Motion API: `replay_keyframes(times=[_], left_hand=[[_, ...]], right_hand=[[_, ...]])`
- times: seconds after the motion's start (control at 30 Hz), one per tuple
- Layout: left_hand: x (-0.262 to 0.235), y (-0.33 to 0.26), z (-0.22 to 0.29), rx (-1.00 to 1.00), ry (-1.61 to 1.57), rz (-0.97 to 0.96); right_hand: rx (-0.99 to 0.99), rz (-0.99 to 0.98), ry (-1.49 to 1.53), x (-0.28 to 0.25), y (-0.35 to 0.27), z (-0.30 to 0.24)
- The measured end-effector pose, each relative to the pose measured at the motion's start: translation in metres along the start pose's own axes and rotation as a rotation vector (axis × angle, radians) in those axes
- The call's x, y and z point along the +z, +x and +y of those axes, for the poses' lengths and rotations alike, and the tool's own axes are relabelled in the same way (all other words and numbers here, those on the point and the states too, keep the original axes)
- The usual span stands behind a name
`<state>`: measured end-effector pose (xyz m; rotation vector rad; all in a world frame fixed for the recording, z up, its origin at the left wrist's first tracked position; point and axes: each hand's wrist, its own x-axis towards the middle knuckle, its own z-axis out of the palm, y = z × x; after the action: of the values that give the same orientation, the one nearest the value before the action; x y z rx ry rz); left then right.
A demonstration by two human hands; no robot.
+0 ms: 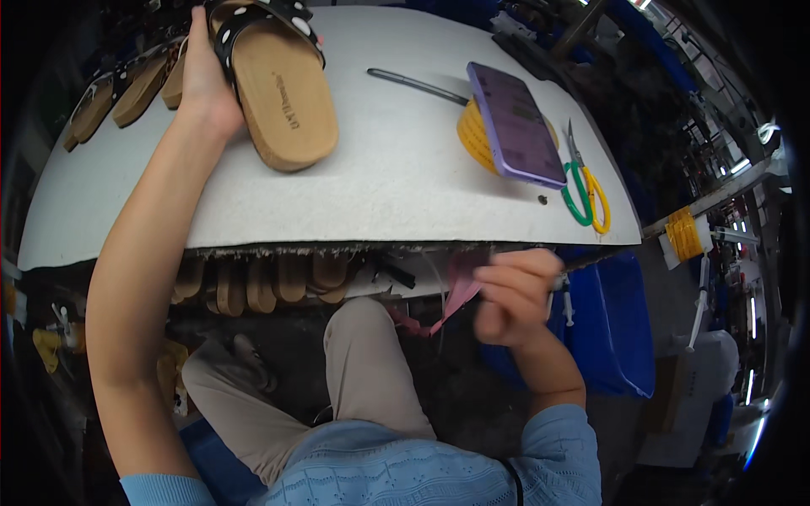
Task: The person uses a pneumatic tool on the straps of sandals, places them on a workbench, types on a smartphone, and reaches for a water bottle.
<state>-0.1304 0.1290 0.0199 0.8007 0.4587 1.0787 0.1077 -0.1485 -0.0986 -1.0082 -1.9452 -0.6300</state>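
Note:
My left hand (209,84) is closed around the side of a slide sandal (285,97) over the white table. The sandal has a tan cork-coloured footbed and black straps with white dots. Its heel points toward me, and most of my gripping fingers are hidden behind it. Just past the table's front edge, my right hand (516,291) is raised with its fingers curled together and slightly blurred. Whatever it may hold cannot be made out. A pink strip (462,287) hangs close by, beside its fingertips.
More sandals (139,91) stand in a row at the table's left. A purple phone (519,126) leans on a yellow tape roll (477,139), near a dark rod (413,83) and scissors (582,181). Footbeds (260,285) fill the shelf below. A blue bin (612,329) stands right.

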Motion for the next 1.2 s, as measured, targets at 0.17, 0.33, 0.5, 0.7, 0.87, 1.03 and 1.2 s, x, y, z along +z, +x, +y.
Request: replay_keyframes(times=[0.17,0.33,0.5,0.7,0.87,1.03,1.2], left_hand=[[-0.002,0.016,0.008,-0.046,-0.202,-0.007],[-0.016,0.022,0.011,0.197,-0.202,-0.222],[-0.003,0.000,0.011,0.246,-0.007,-0.075],[-0.025,-0.092,0.024,0.129,-0.257,-0.470],[-0.041,-0.205,-0.007,0.043,-0.397,-0.496],[-0.084,-0.276,-0.032,-0.097,-0.584,-0.195],[-0.105,-0.299,-0.046,-0.159,-0.692,-0.153]], right_hand=[[0.162,-0.374,0.049,0.129,-0.143,0.016],[0.614,-0.488,-0.046,0.192,-0.199,0.025],[0.646,-0.862,-0.366,0.249,-0.234,0.035],[0.797,-0.863,-0.368,0.272,-0.222,0.023],[0.606,-0.497,-0.368,0.245,-0.244,0.033],[0.725,-0.170,0.006,0.139,-0.139,-0.037],[0.632,-0.022,0.281,0.062,-0.057,-0.117]])
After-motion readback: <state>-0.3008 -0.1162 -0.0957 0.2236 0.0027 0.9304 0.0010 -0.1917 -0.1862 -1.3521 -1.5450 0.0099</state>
